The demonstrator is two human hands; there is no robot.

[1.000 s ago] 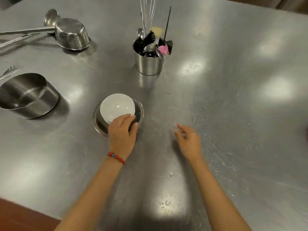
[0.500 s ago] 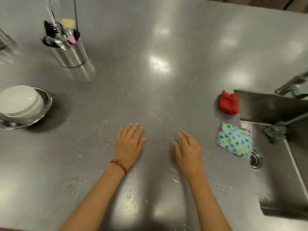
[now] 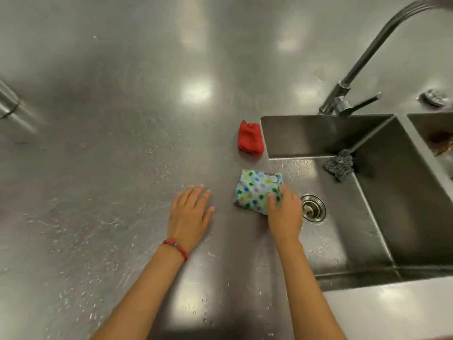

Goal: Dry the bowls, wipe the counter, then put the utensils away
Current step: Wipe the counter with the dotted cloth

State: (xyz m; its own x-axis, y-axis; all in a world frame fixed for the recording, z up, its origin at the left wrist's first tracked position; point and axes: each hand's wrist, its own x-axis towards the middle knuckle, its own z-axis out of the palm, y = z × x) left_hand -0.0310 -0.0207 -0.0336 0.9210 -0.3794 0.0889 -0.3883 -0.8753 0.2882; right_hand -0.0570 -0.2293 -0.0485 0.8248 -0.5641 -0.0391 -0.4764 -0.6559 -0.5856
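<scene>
A folded light-blue cloth with coloured dots lies on the steel counter at the left edge of the sink. My right hand rests on its near right corner, fingers curled onto the fabric. My left hand, with a red bead bracelet at the wrist, lies flat and open on the counter just left of the cloth, holding nothing. A folded red cloth sits a little farther back by the sink's corner. Water droplets speckle the counter. The bowls are out of view.
The steel sink fills the right side, with a drain, a steel-wool scrubber and a curved faucet behind it. A second basin lies further right. A blurred metal container edge shows at far left.
The view has swung right, away from the bowls and utensil holder, to the sink. My right hand moved right onto the dotted cloth; my left hand left the bowl and lies flat on the counter.
</scene>
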